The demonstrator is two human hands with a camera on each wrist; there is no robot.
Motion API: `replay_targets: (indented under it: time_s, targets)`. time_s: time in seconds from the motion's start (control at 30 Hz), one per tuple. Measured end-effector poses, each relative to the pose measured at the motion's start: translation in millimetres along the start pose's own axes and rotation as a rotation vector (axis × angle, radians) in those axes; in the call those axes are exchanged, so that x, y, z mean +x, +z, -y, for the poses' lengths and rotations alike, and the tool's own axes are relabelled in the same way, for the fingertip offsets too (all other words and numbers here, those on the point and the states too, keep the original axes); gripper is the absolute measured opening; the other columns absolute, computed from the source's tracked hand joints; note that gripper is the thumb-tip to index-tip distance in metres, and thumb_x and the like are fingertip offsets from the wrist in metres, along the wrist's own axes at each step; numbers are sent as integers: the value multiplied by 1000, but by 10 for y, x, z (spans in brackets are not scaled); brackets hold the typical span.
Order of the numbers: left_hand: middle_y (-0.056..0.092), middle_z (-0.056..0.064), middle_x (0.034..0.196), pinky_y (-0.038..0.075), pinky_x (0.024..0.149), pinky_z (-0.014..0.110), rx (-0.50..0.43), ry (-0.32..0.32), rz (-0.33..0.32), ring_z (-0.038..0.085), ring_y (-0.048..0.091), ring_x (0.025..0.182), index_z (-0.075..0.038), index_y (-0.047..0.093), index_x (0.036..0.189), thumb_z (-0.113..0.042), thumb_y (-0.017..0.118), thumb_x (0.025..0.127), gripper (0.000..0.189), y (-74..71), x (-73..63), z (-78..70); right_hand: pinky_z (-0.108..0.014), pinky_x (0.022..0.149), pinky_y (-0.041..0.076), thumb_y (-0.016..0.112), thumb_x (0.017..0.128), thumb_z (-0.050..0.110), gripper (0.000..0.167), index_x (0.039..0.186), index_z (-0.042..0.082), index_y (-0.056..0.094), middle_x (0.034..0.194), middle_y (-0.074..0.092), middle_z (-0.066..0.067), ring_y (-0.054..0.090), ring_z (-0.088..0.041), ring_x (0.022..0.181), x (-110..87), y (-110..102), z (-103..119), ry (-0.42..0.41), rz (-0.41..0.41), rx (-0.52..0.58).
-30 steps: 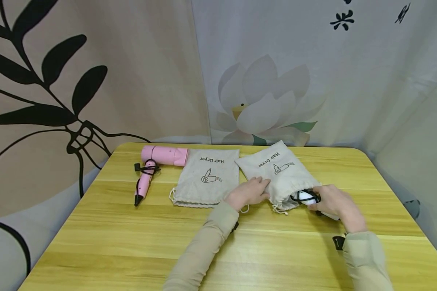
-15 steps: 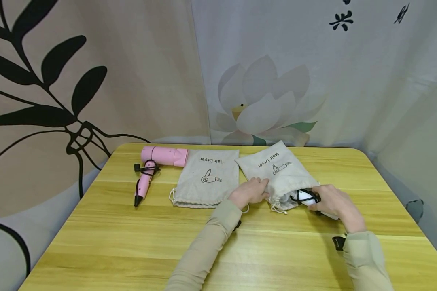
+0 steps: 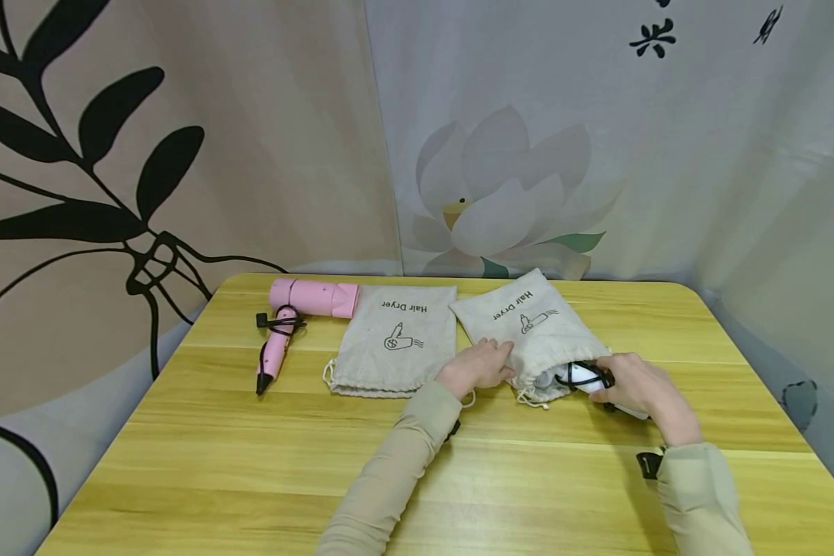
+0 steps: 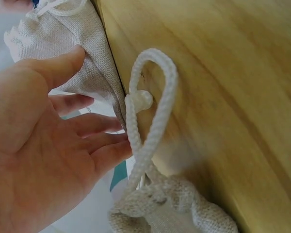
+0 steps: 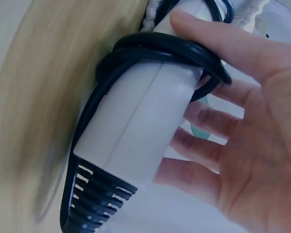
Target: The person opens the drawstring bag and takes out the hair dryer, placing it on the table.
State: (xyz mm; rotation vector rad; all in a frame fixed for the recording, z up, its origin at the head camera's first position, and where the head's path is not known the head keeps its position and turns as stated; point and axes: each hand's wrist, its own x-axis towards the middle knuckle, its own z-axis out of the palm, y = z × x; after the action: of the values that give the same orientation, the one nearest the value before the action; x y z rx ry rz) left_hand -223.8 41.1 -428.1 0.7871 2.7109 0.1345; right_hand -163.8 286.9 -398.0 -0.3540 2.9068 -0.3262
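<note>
A cloth drawstring bag (image 3: 538, 320) printed "Hair Dryer" lies tilted on the table's right half, its mouth toward me. From that mouth sticks the white handle of a hair dryer (image 3: 587, 378), wrapped in black cord; the rest is hidden inside. My right hand (image 3: 642, 390) grips the handle, thumb over it and fingers on the other side in the right wrist view. At the bag's left edge, my left hand (image 3: 476, 365) holds the cloth between thumb and fingers. A second drawstring bag (image 3: 396, 363) lies flat beside it; its white cord loop (image 4: 169, 92) is near my left fingers.
A pink hair dryer (image 3: 316, 297) with its black cord (image 3: 288, 320) wound round the handle lies at the back left, against the second bag. The wooden table (image 3: 250, 479) meets a printed curtain (image 3: 306, 154) behind.
</note>
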Motion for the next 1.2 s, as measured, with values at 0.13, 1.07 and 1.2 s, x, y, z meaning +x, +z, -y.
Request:
replay_targets:
  time_s: [0.13, 1.07, 1.2]
  targets:
    - [42, 11, 147, 35, 113, 35, -12, 4, 3, 27, 38, 138, -17, 29, 149, -41, 47, 97, 60, -2, 8, 9, -46, 66, 51, 75, 78, 30, 48, 114, 2, 62, 109, 66, -20, 62, -31, 91, -1, 8, -19, -7, -1, -5]
    - [44, 12, 145, 38, 111, 34, 10, 35, 23, 25, 40, 135, -15, 31, 148, -40, 49, 97, 59, -45, -5, 32, -30, 59, 41, 76, 77, 26, 30, 100, 10, 65, 87, 63, -4, 50, -16, 75, -64, -6, -137, -72, -18, 22]
    - [43, 10, 146, 38, 111, 34, 15, 28, 30, 23, 40, 136, -16, 31, 148, -39, 50, 97, 59, -46, 5, 34, -30, 59, 39, 76, 77, 26, 36, 105, 7, 65, 88, 63, -6, 49, -17, 74, -79, -12, -156, -83, -11, 20]
